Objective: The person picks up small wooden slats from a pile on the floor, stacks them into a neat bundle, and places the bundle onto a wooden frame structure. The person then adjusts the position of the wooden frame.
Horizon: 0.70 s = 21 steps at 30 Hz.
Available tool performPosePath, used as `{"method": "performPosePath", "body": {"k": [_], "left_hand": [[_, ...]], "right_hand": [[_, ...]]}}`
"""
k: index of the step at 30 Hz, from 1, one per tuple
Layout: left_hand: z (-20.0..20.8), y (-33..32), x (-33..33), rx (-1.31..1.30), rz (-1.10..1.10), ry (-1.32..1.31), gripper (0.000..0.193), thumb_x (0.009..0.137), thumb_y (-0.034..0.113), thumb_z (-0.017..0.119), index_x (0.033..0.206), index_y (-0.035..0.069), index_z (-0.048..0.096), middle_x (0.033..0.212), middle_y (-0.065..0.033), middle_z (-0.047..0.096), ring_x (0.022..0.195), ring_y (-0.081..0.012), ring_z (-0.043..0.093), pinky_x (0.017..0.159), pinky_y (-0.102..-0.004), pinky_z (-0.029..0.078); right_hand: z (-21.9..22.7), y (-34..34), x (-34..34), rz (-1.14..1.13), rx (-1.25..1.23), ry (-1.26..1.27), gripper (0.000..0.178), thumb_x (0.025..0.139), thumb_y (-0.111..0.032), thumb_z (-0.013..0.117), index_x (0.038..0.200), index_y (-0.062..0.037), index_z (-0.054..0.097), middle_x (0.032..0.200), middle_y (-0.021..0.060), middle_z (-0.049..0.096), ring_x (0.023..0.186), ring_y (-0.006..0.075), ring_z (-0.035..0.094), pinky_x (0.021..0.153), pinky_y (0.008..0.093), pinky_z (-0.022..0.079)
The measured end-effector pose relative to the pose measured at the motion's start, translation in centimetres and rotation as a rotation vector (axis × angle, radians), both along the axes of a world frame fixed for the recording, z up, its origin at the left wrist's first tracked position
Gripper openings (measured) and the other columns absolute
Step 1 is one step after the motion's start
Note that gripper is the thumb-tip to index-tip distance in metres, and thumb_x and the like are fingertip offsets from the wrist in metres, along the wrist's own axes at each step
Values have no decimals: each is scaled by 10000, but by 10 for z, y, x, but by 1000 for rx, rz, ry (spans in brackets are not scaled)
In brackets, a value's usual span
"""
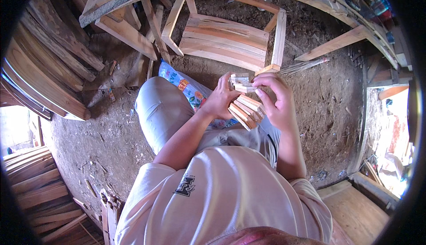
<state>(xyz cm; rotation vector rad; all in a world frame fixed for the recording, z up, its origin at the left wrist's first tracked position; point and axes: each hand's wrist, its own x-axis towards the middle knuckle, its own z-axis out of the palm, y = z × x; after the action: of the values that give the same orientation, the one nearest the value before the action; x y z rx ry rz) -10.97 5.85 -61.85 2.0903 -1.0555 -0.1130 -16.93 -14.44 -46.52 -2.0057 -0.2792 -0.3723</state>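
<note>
The left hand [217,97] was wrapped around a bundle of short wooden strips [246,110] just above the centre of the frame, its fingers over the upper part of the bundle. The right hand [277,98] was just to the right, thumb and forefinger held a narrow gap apart at the strips' upper ends; whether they pinched one could not be told. The strips lay closely side by side, slanting toward the lower right, their lower ends slightly uneven, above the person's grey trousers [160,107].

A blue plastic bag [188,88] with a colourful print lay beneath the forearms, partly hidden by the left one. In the upper middle of the frame a wooden frame [279,38] stood on the dirt floor [330,107], around a panel of planks [226,40] set edge to edge. A bundle of thin sticks [306,67] lay on the floor right of that frame. Long boards [46,74] leaned in the upper left, and a pile of cut wood [40,187] filled the lower left. A flat wooden surface [355,214] showed at the lower right.
</note>
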Motion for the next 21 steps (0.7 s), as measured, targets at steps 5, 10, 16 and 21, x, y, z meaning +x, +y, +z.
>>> {"method": "performPosePath", "body": {"k": [5,10,16,21], "left_hand": [[6,0,-2,41,-2,7,676,601,381,849,1221,127,757,1471,-396,366,1432,-557,320,1173,-582,366],[10,0,-3,50,4,24,672,606,378,847,1225,135,756,1470,-392,367,1432,-556,319,1173,-584,367],[4,-1,-2,39,-1,-21,680,602,376,853,1235,149,756,1480,-385,358,1435,-557,315,1174,-576,373],[3,-1,-2,14,-2,-8,671,600,374,859,1224,150,757,1490,-382,343,1433,-560,318,1169,-576,374]], "right_hand": [[4,2,-1,8,-93,-71,231,859,78,649,1055,-21,718,1049,143,699,965,343,683,870,416,536],[6,2,-1,30,-114,-67,266,866,86,640,1076,-41,742,1032,135,688,942,323,677,824,404,541],[6,3,-2,27,-107,-51,281,861,91,636,1085,-41,744,1039,137,683,960,319,669,832,404,536],[9,3,-1,44,-127,-56,314,860,104,617,1108,-43,742,1047,148,676,965,335,667,833,410,537]]}}
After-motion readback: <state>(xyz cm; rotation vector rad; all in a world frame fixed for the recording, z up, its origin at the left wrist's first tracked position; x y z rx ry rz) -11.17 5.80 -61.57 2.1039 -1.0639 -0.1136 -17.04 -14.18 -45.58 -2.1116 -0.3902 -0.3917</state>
